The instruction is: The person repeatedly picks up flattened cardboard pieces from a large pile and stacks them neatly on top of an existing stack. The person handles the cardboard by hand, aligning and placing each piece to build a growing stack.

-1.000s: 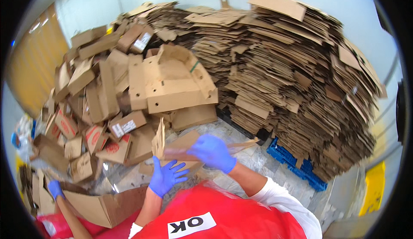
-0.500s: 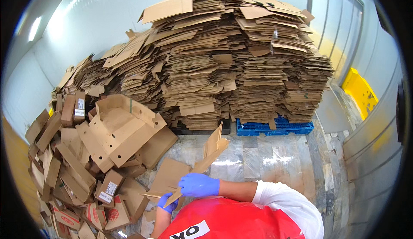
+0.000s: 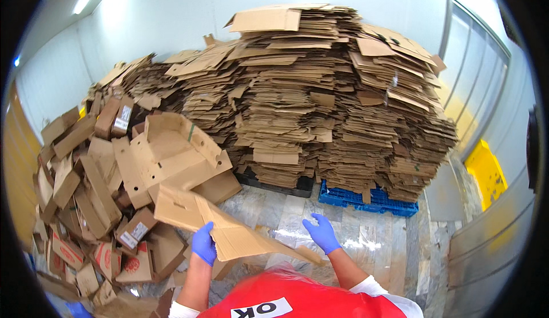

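A partly unfolded brown cardboard box (image 3: 234, 235) is held up before me, with creases and flaps showing. My left hand (image 3: 204, 245), in a blue glove, grips its near edge at the left. My right hand (image 3: 322, 234), also gloved in blue, is off the cardboard, over the floor at the right, with its fingers apart. Just beyond the held piece, a large open cardboard tray (image 3: 171, 161) with round holes lies on a heap of loose boxes (image 3: 94, 181).
Tall stacks of flattened cardboard (image 3: 280, 100) stand along the back, one on a blue pallet (image 3: 372, 199). At the right are a yellow plastic object (image 3: 486, 172) and a metal wall. Another blue glove (image 3: 78, 309) shows at the lower left edge.
My hands were close together on the folded cardboard. The right one has let go and moved right; the left has raised the cardboard, now opened out more. The view has shifted.
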A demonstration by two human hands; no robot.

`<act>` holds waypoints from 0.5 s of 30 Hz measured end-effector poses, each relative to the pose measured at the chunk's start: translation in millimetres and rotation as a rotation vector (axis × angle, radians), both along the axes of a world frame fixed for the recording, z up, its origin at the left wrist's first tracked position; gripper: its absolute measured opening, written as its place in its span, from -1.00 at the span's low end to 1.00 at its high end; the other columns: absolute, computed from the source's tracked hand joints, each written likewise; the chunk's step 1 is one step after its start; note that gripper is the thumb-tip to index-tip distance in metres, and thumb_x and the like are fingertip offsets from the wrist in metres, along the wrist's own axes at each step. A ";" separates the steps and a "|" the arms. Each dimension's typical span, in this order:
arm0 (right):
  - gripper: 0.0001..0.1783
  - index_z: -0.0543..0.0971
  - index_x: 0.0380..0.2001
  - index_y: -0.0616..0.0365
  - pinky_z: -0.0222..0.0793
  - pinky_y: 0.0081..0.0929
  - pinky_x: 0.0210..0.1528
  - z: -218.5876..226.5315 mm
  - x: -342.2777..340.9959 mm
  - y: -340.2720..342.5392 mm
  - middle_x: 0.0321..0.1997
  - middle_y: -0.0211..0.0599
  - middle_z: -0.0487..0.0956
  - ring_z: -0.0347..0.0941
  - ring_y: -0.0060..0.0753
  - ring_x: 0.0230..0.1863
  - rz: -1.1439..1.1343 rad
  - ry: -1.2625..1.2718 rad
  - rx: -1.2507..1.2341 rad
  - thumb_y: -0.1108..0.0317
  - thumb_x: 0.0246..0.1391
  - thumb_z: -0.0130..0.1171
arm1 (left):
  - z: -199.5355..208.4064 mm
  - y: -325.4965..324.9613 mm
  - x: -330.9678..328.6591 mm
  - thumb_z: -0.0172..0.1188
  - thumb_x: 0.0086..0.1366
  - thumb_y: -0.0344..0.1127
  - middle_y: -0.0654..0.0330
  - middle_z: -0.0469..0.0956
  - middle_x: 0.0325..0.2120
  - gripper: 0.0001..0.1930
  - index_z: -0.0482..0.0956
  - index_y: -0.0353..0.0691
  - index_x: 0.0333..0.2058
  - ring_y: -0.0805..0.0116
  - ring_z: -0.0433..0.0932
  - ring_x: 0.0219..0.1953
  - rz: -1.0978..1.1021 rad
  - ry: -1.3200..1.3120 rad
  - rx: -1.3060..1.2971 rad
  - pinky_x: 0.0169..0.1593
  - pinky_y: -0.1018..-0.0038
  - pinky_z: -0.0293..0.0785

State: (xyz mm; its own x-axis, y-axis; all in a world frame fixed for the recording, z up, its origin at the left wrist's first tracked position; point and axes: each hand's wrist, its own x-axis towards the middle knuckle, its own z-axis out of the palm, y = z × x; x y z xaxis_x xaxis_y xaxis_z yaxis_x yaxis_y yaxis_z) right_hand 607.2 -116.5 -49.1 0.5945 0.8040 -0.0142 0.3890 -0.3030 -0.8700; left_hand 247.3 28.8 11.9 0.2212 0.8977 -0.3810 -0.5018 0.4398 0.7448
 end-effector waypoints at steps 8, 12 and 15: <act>-0.10 0.37 0.37 0.18 0.42 -0.17 0.26 -25.9 -17.3 53.5 0.30 -0.01 0.52 0.51 -0.09 0.25 0.222 1.360 -0.346 -0.36 0.28 0.04 | 96.6 -7.3 -39.3 0.20 0.41 -0.28 0.00 0.61 0.03 -0.50 0.40 -0.36 0.25 0.08 0.64 0.02 0.166 -0.051 0.133 0.06 0.15 0.63; -0.17 0.35 0.36 0.19 0.46 -0.17 0.24 -13.6 -41.3 91.5 0.25 -0.10 0.56 0.57 -0.16 0.18 0.476 1.525 -0.197 -0.29 0.35 0.00 | 124.4 -17.2 -65.4 0.22 0.39 -0.26 0.01 0.64 -0.02 -0.52 0.47 -0.39 0.20 0.12 0.67 -0.04 0.240 -0.051 0.115 0.02 0.20 0.66; -0.22 0.42 0.30 0.21 0.52 -0.18 0.18 -4.4 -47.8 123.1 0.15 -0.11 0.63 0.60 -0.15 0.13 0.522 1.443 -0.147 -0.26 0.36 0.00 | 131.2 -28.6 -84.7 0.22 0.39 -0.26 0.01 0.65 -0.03 -0.52 0.47 -0.39 0.20 0.15 0.68 -0.05 0.306 -0.012 0.132 0.00 0.21 0.67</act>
